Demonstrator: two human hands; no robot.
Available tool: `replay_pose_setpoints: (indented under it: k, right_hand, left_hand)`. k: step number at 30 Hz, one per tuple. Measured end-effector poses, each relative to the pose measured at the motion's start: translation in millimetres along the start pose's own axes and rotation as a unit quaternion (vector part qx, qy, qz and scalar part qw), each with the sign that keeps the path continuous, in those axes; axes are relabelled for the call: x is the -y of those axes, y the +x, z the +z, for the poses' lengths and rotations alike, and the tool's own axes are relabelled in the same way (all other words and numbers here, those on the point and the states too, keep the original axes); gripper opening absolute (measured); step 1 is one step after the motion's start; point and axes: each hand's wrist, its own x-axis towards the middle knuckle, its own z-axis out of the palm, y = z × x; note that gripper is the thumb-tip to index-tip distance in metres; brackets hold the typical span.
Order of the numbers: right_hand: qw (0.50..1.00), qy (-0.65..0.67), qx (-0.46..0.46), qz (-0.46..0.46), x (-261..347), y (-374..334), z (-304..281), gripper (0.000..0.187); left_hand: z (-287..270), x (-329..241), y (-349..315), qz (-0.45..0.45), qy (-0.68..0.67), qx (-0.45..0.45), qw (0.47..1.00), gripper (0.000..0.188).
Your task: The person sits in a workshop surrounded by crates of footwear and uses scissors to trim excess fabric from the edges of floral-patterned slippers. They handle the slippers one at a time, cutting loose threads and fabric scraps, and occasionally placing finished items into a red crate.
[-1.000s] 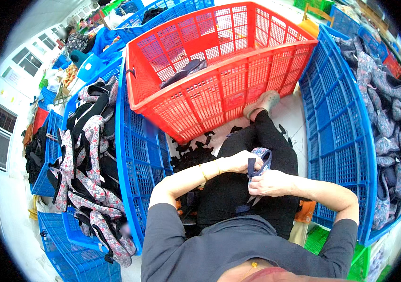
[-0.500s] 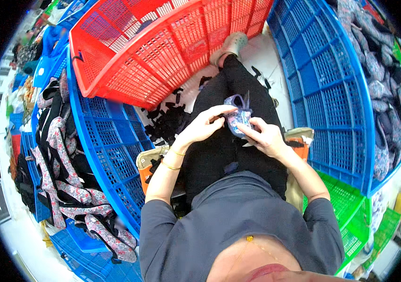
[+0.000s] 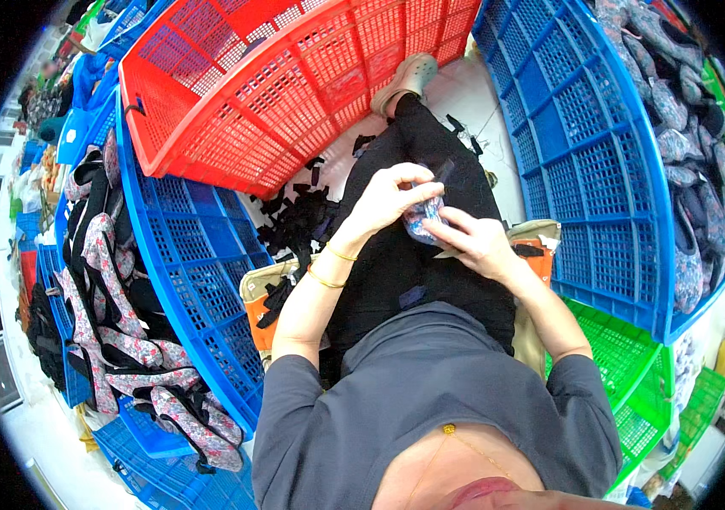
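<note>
1. While I sit on the floor, a red crate [image 3: 294,85] lies tipped ahead of me, its open side facing up and left.
2. To my left a blue crate [image 3: 184,255] holds floral and black pieces [image 3: 116,314]; to my right a second blue crate [image 3: 592,170] holds grey-blue floral pieces [image 3: 677,144].
3. Green crates [image 3: 634,365] sit by my right elbow, and black scraps [image 3: 294,221] lie on the floor by my left knee.
4. My left hand [image 3: 388,200] curls over the top of a small floral piece [image 3: 423,217], fingers pinching it with its black strap.
5. My right hand [image 3: 477,242] grips the same piece from below, thumb pressed on it.
6. It sits over my lap, both forearms bent inward.
</note>
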Motion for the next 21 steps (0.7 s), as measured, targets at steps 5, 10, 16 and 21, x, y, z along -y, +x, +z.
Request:
replay_pose_setpoints:
  k: [5, 10, 16, 21]
  right_hand:
    - [0.957, 0.053, 0.003, 0.286, 1, 7, -36, 0.071]
    - [0.950, 0.163, 0.004, 0.267, -20, 19, -39, 0.046]
    - [0.966, 0.144, 0.022, 0.212, -36, 44, -47, 0.033]
    - [0.973, 0.106, 0.035, 0.202, -37, 42, -46, 0.031]
  left_hand:
    - [0, -19, -1, 0.031, 0.001, -0.079, 0.996, 0.019]
    - [3, -15, 7, 0.092, 0.094, -0.098, 0.986, 0.021]
    - [4, -32, 12, 0.118, 0.179, -0.119, 0.969, 0.025]
    - [1, -33, 16, 0.069, 0.151, -0.105, 0.981, 0.027]
